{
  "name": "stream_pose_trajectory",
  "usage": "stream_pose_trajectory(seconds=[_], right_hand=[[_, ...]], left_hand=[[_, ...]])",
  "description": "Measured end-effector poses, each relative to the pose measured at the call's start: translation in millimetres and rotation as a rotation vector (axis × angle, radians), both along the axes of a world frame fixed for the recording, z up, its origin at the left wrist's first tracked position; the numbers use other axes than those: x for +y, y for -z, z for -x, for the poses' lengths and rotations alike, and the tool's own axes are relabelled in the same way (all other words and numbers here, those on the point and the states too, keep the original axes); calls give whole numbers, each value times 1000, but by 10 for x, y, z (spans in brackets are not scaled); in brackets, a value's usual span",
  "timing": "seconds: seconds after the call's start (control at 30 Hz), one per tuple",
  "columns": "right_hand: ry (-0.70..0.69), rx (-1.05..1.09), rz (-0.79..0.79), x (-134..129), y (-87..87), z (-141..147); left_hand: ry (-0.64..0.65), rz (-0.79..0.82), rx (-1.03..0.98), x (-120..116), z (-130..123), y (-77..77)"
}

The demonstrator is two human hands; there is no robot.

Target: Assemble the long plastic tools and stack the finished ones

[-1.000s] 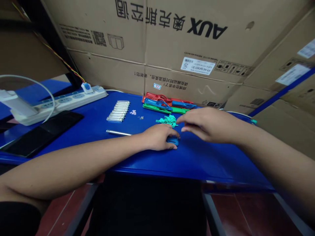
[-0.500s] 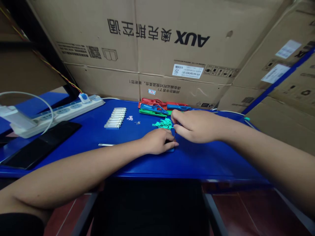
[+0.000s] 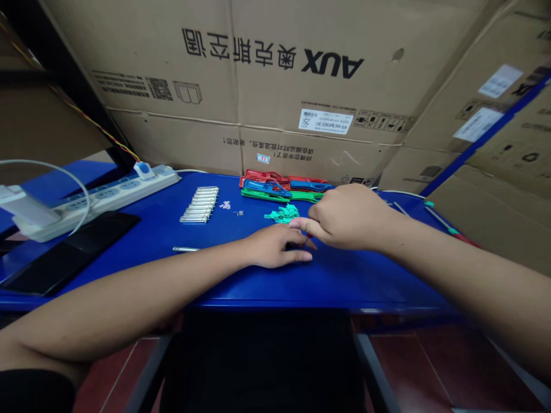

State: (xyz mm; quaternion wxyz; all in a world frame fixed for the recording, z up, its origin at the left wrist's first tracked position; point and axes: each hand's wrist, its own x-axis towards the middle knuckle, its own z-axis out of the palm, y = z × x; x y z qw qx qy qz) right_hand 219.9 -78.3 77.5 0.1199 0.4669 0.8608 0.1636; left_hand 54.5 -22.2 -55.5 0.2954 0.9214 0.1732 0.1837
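Working two-handed just right of centre in the frame, low over the blue tabletop point(image 3: 353, 281). Looks like a fine fitting or adjusting step, judging by fingertips brought close together; can't confirm from this angle. With left hand point(image 3: 275, 246): partly open, thumb held apart from the bent fingers, palm down near the surface. Can't tell what, if anything, is gripped there. With right hand point(image 3: 353, 215): mostly curled, thumb and forefinger brought in beside the left fingers, maybe pinching. Can make out only a sliver of dark red point(image 3: 309, 236) between the hands, too small to identify. Workpiece otherwise hidden under the fingers, right of centre. Just above the left fingers, see the pile of teal plastic pieces point(image 3: 286, 214), loose and overlapping. Behind those, toward centre, find red, blue and green plastic strips point(image 3: 275, 184) stacked near the cardboard box point(image 3: 275, 86). Left of centre: a row of clear tubes point(image 3: 200, 205), then pink bits point(image 3: 224, 205) and tiny metal pins point(image 3: 238, 213), plus a silver rod point(image 3: 185, 249) partly behind the left forearm. Next move probably calls for keeping the left side steady, applying light, aligned pressure from the right, and staying off the teal pile. Watch for slipping at the hidden contact or knocking small parts loose.
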Motion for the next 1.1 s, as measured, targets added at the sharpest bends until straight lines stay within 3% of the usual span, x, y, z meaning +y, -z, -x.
stream_pose_trajectory(seconds=[0.1, 0.27, 0.33, 0.5, 0.57, 0.7, 0.77, 0.93, 1.0, 1.1], right_hand=[[-50, 84, 62, 6, -89, -47], [-385, 214, 307, 99, -232, -214], [-357, 179, 253, 127, -206, -215], [-129, 34, -20, 125, -117, -144], [-137, 59, 8, 123, -154, -171], [-371, 179, 227, 132, -246, -253], [-340, 130, 221, 126, -241, -238], [-141, -55, 33, 86, -178, -132], [-138, -21, 22, 84, -186, -153], [-269, 86, 141, 94, -207, -223]], left_hand=[[9, 71, -18, 9, -8, 6], [40, 94, -24, 34, -17, -19], [47, 89, -14, 33, -15, -34], [67, 81, 35, 32, -10, -60], [78, 96, 33, 44, -12, -63], [109, 118, 26, 69, -13, -57], [106, 104, 39, 69, -10, -52], [93, 74, 61, 59, 1, -42], [107, 90, 56, 66, -2, -41], [126, 98, 50, 78, -10, -41]])
